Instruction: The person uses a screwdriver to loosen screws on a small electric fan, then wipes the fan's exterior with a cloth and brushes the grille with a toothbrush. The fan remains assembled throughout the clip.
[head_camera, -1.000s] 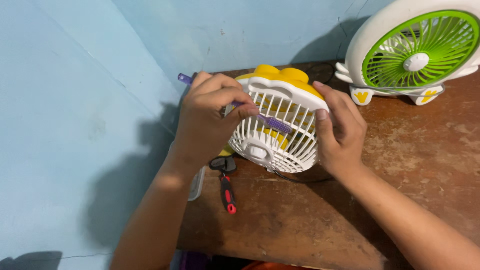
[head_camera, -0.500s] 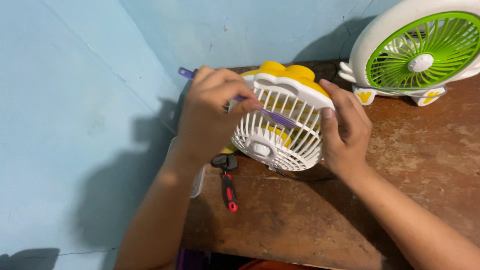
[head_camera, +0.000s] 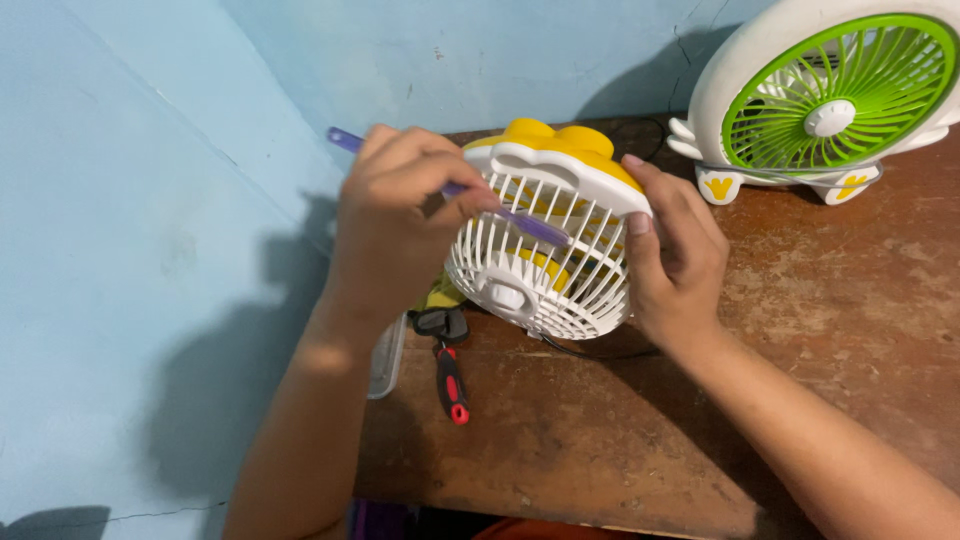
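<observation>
Pinching a slim purple plastic toothbrush (head_camera: 500, 208) in my left hand (head_camera: 400, 225), I lay its bristles across the white slatted grille of the small yellow fan (head_camera: 545, 240) at frame centre. My right hand (head_camera: 675, 255) clasps the fan's right edge, steadying it tilted on the brown wooden desk (head_camera: 800, 330).

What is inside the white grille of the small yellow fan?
Behind the white grille, yellow blades show between the bars. The purple toothbrush lies across it. The hub behind is covered.
</observation>
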